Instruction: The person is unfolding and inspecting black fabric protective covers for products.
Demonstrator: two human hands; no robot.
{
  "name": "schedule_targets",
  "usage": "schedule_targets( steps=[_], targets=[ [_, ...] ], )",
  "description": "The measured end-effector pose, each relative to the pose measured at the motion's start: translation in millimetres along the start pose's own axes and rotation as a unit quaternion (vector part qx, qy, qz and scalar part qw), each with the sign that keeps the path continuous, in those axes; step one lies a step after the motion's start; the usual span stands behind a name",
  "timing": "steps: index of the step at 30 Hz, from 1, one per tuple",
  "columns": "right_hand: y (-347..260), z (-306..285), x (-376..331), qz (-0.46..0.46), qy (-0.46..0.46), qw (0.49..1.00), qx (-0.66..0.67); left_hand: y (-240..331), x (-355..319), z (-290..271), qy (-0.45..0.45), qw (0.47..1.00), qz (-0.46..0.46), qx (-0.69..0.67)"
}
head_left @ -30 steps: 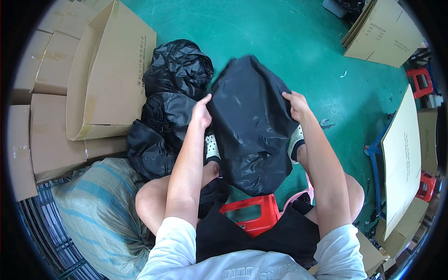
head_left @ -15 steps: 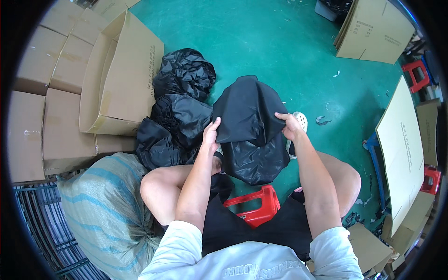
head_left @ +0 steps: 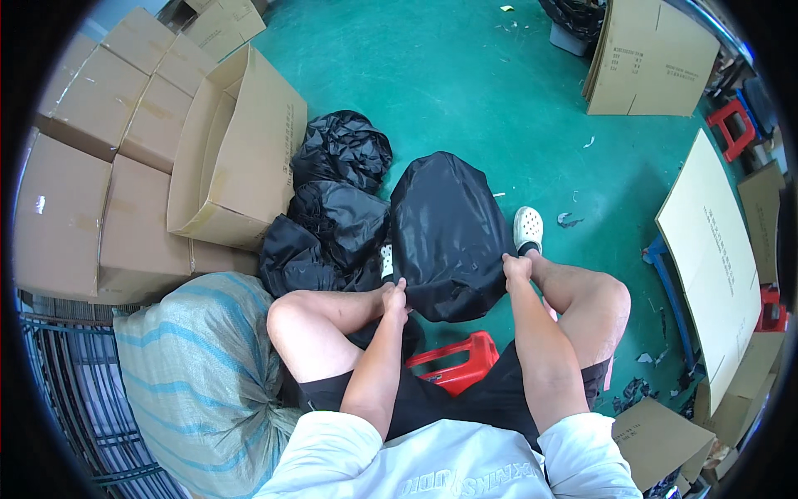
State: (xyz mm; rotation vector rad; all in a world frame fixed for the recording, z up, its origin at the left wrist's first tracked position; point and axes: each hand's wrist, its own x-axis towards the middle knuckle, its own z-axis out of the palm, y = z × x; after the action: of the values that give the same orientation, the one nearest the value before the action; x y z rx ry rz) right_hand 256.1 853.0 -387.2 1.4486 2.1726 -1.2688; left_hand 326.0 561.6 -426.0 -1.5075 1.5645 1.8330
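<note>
A black, slightly shiny fabric cover (head_left: 449,229) with a rounded oval outline is spread between my hands, above the floor and in front of my knees. My left hand (head_left: 396,299) is closed on its near left edge. On the right side, lower down, my right hand (head_left: 516,271) pinches the opposite edge. The fabric hangs smooth and full on top, with folds along its near rim. Its underside is hidden. Left of it lie heaps of similar black fabric, one at the back (head_left: 345,150) and one nearer (head_left: 328,229).
An open carton (head_left: 249,150) stands at the left before stacked boxes (head_left: 137,224). A striped woven sack (head_left: 195,349) sits by my left knee. A red stool (head_left: 465,366) is between my legs. Flat cardboard sheets (head_left: 706,266) lean at the right, with others (head_left: 652,58) farther back.
The flap folded up over the cover has come down, and its top now shows as one smooth face. Both hands have moved nearer to me, still gripping its sides.
</note>
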Motion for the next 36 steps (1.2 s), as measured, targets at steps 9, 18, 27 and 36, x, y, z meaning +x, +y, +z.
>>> schedule_targets(
  steps=[9, 18, 27, 36],
  targets=[
    [24, 9, -16, 0.083, 0.067, 0.993, 0.047, 8, -56, 3, -0.136, 0.974, 0.043, -0.178],
    [22, 6, -63, 0.162, 0.071, 0.977, 0.121, -53, -63, 6, -0.171, 0.902, -0.058, -0.392],
    [47, 29, -44, 0.21, 0.111, 0.966, 0.1, -91, -46, 28, -0.058, 0.882, -0.13, -0.449],
    [83, 49, -13, 0.274, 0.077, 0.885, 0.369, -103, -7, 28, -0.081, 0.885, -0.163, -0.43]
  ],
)
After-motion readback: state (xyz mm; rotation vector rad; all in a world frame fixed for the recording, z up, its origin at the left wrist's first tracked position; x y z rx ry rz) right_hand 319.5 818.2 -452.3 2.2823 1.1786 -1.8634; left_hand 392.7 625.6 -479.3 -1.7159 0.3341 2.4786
